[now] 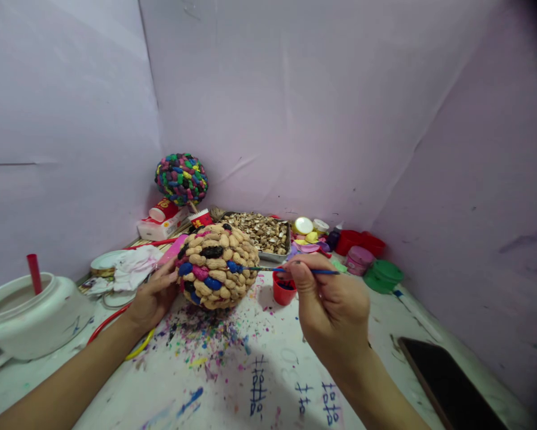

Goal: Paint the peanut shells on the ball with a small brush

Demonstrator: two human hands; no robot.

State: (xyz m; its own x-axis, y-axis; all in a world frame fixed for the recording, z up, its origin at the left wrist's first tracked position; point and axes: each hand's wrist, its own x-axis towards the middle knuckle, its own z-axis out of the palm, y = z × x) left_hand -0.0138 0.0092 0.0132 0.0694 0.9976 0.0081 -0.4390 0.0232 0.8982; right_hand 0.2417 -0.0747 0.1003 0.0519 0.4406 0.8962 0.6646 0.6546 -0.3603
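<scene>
The ball [232,292] of peanuts is on the desk [223,403], left of the person's right grip [333,298] and directly beside the left grip [156,295]. The left grip is the nearer: it is unclenched and laid against the ball's left side. The right grip is pinched around a brush [326,272], a little apart from the ball. The brush's long axis runs nearly level, its tip pointing left at a blue peanut [235,267] on the ball, apparently touching it. The ball is round, without an evident long axis; many shells are tan, with blue, pink and black ones mostly toward the left. A red cup [281,294] stands between ball and right grip. The desk is white and paint-flecked below the ball, with a phone [451,382] at right and a teapot [53,316] at left. Behind are a tray [288,258] of shells and a multicoloured globe [181,178]; pale walls [268,107] enclose the far side and both flanks.
</scene>
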